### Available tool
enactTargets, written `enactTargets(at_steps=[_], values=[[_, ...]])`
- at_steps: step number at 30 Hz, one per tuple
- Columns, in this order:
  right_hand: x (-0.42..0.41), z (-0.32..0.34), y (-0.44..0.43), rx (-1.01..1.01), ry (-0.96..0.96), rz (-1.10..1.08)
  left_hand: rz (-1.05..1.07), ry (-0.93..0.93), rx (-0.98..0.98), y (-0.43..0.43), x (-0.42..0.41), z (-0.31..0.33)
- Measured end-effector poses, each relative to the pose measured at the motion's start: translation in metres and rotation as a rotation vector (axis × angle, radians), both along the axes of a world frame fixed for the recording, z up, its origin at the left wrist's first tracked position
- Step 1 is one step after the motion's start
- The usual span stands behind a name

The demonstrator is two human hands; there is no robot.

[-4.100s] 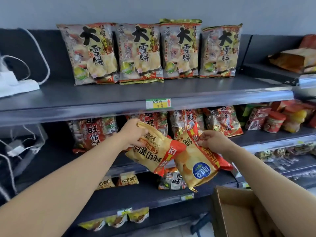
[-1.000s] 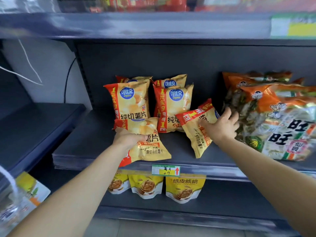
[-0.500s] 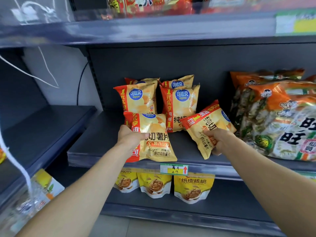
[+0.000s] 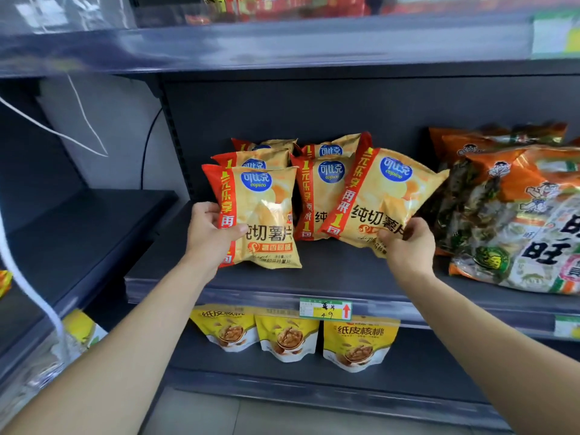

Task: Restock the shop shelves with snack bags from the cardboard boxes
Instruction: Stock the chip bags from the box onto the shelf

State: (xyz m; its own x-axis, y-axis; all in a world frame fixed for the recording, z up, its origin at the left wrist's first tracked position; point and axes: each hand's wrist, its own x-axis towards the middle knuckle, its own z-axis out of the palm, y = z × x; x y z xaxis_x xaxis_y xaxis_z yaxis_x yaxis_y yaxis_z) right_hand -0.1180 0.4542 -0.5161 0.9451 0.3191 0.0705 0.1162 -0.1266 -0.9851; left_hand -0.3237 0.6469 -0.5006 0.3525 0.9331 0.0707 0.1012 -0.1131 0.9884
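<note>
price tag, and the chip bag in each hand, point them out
price tag (image 4: 325, 308): head view, middle of the label.
left chip bag (image 4: 266, 211): head view, front, below the blue logo.
right chip bag (image 4: 386, 199): head view, front, below the blue logo.

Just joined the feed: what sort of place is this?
Likely a small shop: tiered shelves of chip bags, a price tag on the shelf edge, walnut pouches below.

chip bag (image 4: 266, 211) "copico", price tag (image 4: 325, 308) "49"
</note>
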Motion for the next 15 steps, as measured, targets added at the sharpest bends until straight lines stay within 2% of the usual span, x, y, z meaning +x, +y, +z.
enactTargets(at_steps=[4,9,11,15], values=[[-0.01,-0.01,0.018,-0.042,-0.076,0.142,-0.017,0.041,0.072,0.014,0.002,-0.011],[-0.011,-0.031,0.036,-0.288,-0.114,0.26,-0.054,0.128,0.05,0.022,0.006,-0.024],[-0.011,-0.035,0.035,-0.318,-0.101,0.283,-0.104,0.167,0.013,0.021,0.005,-0.027],[-0.01,-0.028,0.031,-0.234,-0.05,0.386,-0.122,0.237,0.028,0.027,0.009,-0.029]])
